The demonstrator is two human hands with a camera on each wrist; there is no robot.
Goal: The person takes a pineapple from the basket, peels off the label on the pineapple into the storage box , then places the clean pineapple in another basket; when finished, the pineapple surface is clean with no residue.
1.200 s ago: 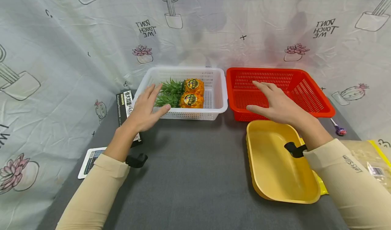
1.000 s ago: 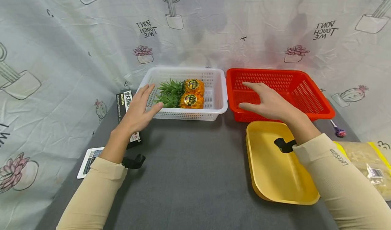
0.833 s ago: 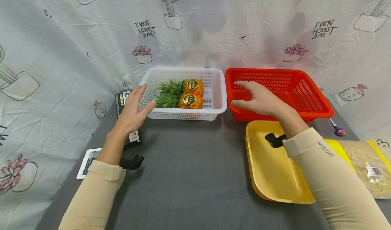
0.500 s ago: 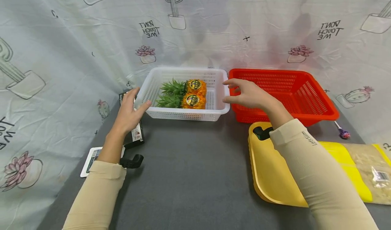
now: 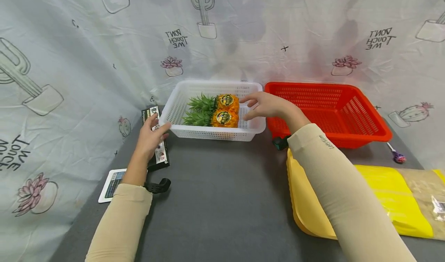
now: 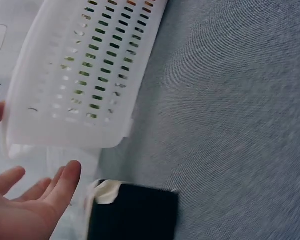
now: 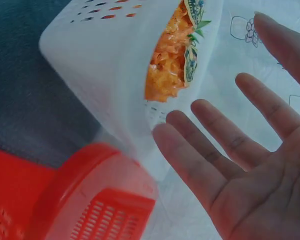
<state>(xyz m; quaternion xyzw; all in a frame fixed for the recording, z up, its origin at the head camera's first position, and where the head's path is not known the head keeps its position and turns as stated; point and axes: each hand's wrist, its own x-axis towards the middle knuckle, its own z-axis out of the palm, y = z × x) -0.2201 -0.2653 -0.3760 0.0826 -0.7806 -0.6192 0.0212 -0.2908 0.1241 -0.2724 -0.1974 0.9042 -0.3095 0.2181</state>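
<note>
I am bringing both hands in on the white basket, which is sitting between them with two pineapples inside: my right hand has left the red basket and is now hovering over the white rim's near-right corner, fingers spread, grasping nothing. My left hand is drawing alongside the left wall, fingers relaxed, not touching it.
</note>
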